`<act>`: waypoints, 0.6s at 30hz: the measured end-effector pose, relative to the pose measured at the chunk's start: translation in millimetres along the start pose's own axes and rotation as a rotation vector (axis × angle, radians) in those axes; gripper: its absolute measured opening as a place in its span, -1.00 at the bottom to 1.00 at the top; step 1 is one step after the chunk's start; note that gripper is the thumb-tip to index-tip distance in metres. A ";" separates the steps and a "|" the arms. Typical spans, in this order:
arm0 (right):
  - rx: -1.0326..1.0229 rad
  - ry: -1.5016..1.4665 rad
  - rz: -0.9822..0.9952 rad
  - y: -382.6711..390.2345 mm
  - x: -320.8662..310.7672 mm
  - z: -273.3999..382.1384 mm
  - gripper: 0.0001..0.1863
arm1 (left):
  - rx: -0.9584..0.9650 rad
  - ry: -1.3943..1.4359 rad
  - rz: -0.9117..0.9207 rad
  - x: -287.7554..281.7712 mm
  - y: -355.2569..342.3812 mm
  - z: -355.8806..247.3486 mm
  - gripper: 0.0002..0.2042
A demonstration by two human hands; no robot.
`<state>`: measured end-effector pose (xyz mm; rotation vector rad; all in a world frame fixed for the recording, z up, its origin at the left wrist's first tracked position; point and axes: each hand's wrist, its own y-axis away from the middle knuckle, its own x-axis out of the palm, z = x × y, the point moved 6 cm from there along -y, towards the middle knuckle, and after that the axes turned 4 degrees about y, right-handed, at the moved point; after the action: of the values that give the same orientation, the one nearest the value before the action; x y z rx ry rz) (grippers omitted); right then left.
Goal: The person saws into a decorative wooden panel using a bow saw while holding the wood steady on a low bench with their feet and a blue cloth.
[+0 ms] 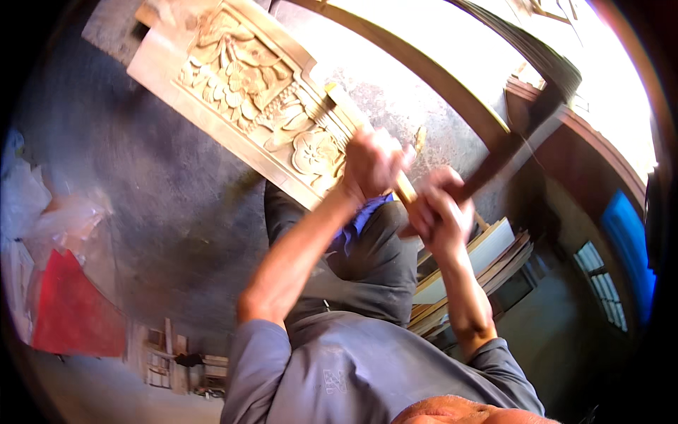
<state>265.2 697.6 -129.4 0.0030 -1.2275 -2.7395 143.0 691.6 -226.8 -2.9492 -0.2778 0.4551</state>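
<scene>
A pale wooden panel (244, 92), carved with flowers and leaves, slants from the upper left toward my lap. Closed beside its lower right end, my left hand (374, 166) grips a light wooden stick (405, 188), which shows between my two hands. Another yellowish strip (342, 107) lies along the panel's edge above that fist; whether it is the same piece I cannot tell. My right hand (441, 208), blurred, is wrapped round a dark bar (498, 159) that rises to the upper right. The bar's far end is smeared, and its kind is unclear.
A curved brown wooden piece (424, 60) arches across the upper right. Boards (487, 254) are stacked beside my right forearm. On the left are clear plastic sheeting (56, 205) and a red panel (74, 307). Wood scraps (176, 353) stand at the lower left.
</scene>
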 end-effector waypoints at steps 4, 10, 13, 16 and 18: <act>-0.017 0.243 0.197 183.1 -65.4 96.4 -0.75 | -0.047 0.322 0.019 13.1 32.8 -206.6 -0.66; 0.128 -0.013 0.229 109.5 -79.1 29.8 -0.58 | -0.030 0.196 0.083 42.1 26.1 -114.6 -0.73; 0.024 -0.199 0.079 1.5 -25.8 -12.9 -0.85 | 0.002 -0.013 0.065 19.3 -2.5 -1.3 -0.69; 0.050 0.047 0.095 -17.6 -4.5 -5.6 -0.78 | -0.043 0.035 0.097 2.6 -8.9 13.6 -0.69; 0.154 0.197 -0.032 43.3 -19.7 9.9 -0.71 | -0.022 0.097 0.001 -0.9 8.8 -45.4 -0.71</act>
<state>289.6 679.0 -91.7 0.3037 -1.3865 -2.5882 157.6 677.7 -185.2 -2.9818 -0.2714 0.3098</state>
